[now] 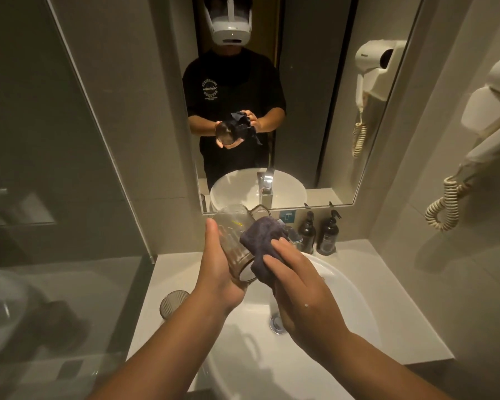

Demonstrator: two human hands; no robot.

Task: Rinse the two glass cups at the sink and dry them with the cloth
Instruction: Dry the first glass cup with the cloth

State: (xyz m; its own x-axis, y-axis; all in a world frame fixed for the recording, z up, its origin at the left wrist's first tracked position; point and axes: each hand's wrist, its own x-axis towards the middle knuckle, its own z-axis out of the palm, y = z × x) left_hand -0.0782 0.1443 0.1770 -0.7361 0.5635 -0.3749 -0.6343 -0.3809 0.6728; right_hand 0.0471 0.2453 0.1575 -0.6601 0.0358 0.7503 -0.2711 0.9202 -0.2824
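Note:
Above the white basin [355,301], my left hand [218,268] grips a ribbed, smoky glass cup [233,241], tilted so its base points toward me. My right hand [298,281] presses a dark cloth [264,241] against the right side of that cup. The second ribbed glass cup [172,303] stands upright on the counter, left of the basin and under my left forearm. The mirror shows both hands with the cup and cloth.
The chrome tap [267,194] stands behind the basin, partly hidden by the cup. Two dark pump bottles [328,233] sit at the back right of the counter [387,298]. A hair dryer with a coiled cord [445,206] hangs on the right wall. A glass partition [70,197] is at left.

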